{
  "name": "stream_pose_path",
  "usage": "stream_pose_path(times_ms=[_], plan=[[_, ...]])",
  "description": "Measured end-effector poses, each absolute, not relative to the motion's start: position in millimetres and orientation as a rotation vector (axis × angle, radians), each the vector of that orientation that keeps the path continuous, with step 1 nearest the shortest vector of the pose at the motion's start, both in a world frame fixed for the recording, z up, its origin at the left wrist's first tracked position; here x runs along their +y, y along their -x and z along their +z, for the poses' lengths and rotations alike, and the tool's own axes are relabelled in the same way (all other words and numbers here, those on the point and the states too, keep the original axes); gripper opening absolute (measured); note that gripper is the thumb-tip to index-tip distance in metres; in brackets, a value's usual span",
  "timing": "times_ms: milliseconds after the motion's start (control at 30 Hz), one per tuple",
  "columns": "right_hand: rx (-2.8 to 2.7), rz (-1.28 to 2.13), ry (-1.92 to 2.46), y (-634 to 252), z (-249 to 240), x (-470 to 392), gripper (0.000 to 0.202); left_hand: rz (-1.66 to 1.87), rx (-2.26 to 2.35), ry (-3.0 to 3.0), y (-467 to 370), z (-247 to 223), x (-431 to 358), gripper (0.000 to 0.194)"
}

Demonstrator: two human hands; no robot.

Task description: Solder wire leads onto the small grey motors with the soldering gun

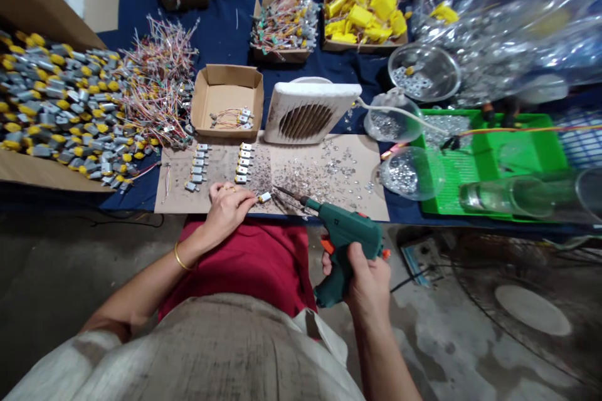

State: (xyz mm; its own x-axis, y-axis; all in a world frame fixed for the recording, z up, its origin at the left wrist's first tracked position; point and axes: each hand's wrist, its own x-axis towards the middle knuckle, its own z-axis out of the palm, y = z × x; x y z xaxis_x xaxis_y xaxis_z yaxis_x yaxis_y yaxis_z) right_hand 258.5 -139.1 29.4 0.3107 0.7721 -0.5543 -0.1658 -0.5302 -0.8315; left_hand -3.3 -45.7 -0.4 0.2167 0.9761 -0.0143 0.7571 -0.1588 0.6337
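Note:
My right hand (369,272) is wrapped round the grip of a green soldering gun (352,225) with an orange trigger. Its thin tip points left over the cardboard sheet (211,197). My left hand (229,210) pinches a small silver motor (264,198) by its near end, close to the soldering tip; whether tip and motor touch I cannot tell. Beyond the left hand stand two columns of small motors, one column of motors (199,163) to the left and another column of motors (243,163) nearer the middle. Metal bits (332,169) lie scattered on the sheet.
Behind the sheet are a white vent fan (313,114) and a cardboard tray (200,103) with wired motors. A large box of motors (61,113) and a wire heap (157,81) lie left. Right are clear bowls (399,172), a green tray (527,156) and a power cord (409,114).

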Motion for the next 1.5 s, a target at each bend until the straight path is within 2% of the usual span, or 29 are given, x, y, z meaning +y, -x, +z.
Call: stream_pose_path(times_ms=[267,533,1133,1500], plan=[[-1.280,1.241,1.792,-299.2,56.4,-101.7,0.055,0.523,1.622,-1.902,-1.4,3.4,-45.4,0.014],[-1.812,1.154,1.682,-296.1,77.7,-68.8,0.054,0.507,1.670,-1.938,-9.0,6.4,-50.0,0.012],[-2.061,0.934,1.586,-293.4,84.0,-50.2,0.048,0.509,1.709,-1.904,-12.1,-1.2,-47.0,0.010],[-2.152,0.933,1.532,-288.7,88.6,-42.0,0.050,0.506,1.714,-1.901,-12.6,-2.2,-46.3,0.010]])
